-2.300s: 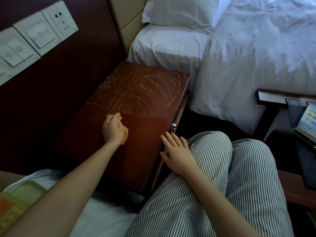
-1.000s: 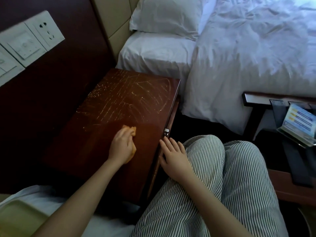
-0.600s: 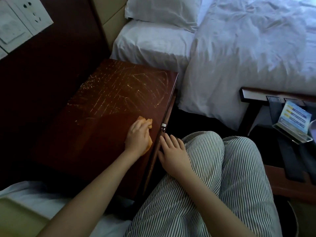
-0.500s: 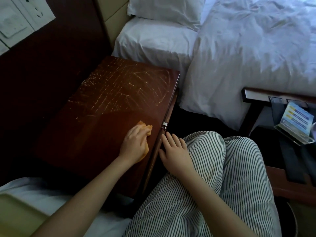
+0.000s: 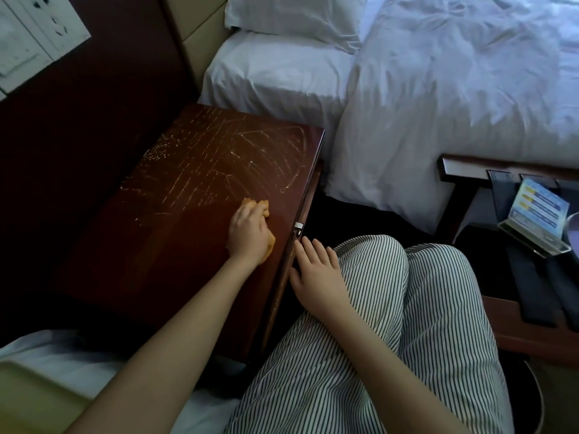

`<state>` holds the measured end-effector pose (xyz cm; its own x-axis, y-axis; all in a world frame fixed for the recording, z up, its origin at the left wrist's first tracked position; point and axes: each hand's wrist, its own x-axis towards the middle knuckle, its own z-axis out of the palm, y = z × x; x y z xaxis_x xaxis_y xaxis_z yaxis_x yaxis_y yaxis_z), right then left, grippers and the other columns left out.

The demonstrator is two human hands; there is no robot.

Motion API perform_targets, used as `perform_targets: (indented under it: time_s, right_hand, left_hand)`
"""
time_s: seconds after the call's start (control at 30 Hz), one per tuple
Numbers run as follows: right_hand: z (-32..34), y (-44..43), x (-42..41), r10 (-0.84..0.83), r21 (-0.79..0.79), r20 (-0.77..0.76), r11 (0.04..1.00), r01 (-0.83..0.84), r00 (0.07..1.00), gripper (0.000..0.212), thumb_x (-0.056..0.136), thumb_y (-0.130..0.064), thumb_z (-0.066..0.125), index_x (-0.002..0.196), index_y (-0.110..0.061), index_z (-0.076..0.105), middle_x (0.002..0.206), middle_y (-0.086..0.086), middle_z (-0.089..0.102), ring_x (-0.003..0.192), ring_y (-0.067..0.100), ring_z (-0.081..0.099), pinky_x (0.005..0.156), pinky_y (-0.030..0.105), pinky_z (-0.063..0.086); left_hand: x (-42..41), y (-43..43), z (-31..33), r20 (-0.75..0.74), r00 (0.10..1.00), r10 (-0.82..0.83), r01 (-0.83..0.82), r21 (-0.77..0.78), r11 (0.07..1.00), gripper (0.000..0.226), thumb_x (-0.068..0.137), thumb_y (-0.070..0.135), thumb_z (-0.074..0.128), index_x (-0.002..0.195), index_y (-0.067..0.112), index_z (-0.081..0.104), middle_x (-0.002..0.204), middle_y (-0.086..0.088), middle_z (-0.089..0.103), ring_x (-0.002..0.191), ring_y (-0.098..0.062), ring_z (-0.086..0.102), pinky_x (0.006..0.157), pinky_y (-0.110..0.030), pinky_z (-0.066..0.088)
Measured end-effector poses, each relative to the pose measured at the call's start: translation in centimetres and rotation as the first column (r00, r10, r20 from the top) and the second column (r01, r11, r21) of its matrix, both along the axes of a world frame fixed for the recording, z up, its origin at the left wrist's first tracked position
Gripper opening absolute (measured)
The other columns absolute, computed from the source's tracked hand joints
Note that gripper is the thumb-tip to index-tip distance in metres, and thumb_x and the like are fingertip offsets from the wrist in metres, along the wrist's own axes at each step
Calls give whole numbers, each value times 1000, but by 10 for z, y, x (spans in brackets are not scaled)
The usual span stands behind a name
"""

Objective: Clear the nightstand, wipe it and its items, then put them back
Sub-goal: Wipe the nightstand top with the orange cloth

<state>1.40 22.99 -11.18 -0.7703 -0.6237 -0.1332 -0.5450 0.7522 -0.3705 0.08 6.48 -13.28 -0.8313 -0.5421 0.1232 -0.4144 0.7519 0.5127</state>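
Wiping the nightstand (image 5: 175, 245) top with the left hand (image 5: 249, 234), curling the fingers over a bunched orange cloth (image 5: 271, 244) and pressing it down on the wood, just inside the front edge and about midway along it. Resting the right hand (image 5: 316, 274) on the striped trousers (image 5: 391, 308) with straight fingers, gripping nothing. Reaching with the fingertips to just beside the front edge, below the small metal fitting (image 5: 298, 226); not possible to tell whether touching it.

Working this close to the front edge, probably risking a slide of the cloth over the lip and a snag on the metal fitting, or a knock of the left knuckles against the right fingertips. Showing only small corners of cloth beyond the fingers, so likely covering a narrow strip with each pass and leaving unwiped gaps between strokes.

Facing pale streaks (image 5: 238, 151) across the half of the top nearest the bed-side edge, without being able to tell dried residue from scratches. If gritty residue, possibly dragging it under a hard-pressed cloth and marking the varnish. If scratches, wasting effort by rubbing harder.

Possibly missing the dim strip along the wall-side edge, through poor light there.

Noticing an acrylic sign holder (image 5: 532, 220) well apart on the luggage rack (image 5: 463, 170); perhaps belonging to the nightstand, and, judging by its perch, possibly risking a tip off the straps when reached for.
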Motion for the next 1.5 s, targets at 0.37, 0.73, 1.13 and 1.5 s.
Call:
perform_targets:
  time_s: [0.37,0.73,1.13,1.5]
  right_hand:
    - [-1,0,-2,-24,-26,36,999,25,999,54,102,-37,27,150,-16,17,158,3,12,146,21,4,116,38,-4]
    - [4,1,-2,-39,-117,34,992,42,999,54,100,-28,33,150,-13,19,158,6,14,146,22,6,116,37,-1]
    - [4,2,-5,-34,-125,96,991,46,995,55,101,-32,28,151,-14,13,159,3,7,146,20,0,116,35,-5]
    - [1,-1,-5,-43,-98,84,994,51,996,61,100,-33,30,151,-12,4,159,6,0,146,20,-5,113,36,-11]
  left_hand:
    - [90,-13,2,53,918,-393,394,-8,919,34,88,15,46,118,20,60,131,-3,53,128,-20,42,107,-35,34]
    - [-22,23,2,-4,994,-112,112,8,994,35,95,11,45,128,15,55,135,-7,50,132,-22,36,105,-30,30]
    - [62,-8,4,33,972,-235,235,3,972,37,89,2,51,121,19,61,132,-1,52,131,-16,38,106,-26,27]
    - [-28,15,1,32,973,-227,227,1,974,34,94,12,45,126,17,56,135,-3,50,132,-18,35,108,-32,30]
